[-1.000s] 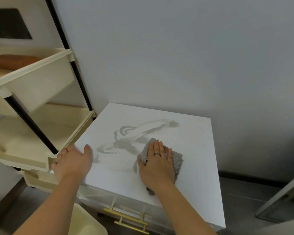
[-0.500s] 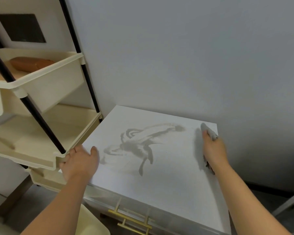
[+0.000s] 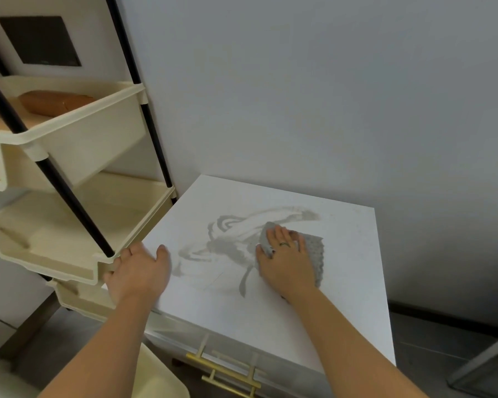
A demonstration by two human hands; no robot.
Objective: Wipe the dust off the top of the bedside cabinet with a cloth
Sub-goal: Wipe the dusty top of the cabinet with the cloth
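Head view: the white bedside cabinet (image 3: 354, 285) stands against a grey wall (image 3: 328, 96), its square top facing the camera, with a brass drawer handle (image 3: 227, 376) below the front edge. The right hand (image 3: 288, 262) lies flat, fingers spread, pressing a grey cloth (image 3: 314, 251) onto the top a little right of its centre; a ring shows on one finger. The cloth is bunched under the palm, so it is pinned rather than pinched, and its long axis runs roughly from the front edge toward the back edge, a folded corner poking out past the fingertips toward the back left. Grey dust streaks (image 3: 230, 239) curl across the middle of the top, touching the cloth's left side and reaching toward the left edge. The left hand (image 3: 138, 271) rests open, holding nothing, on the front left corner of the top, thumb pointing toward the streaks, well apart from the right hand. Just beside the cabinet's left edge stands a cream tiered cart (image 3: 78, 225) with black poles
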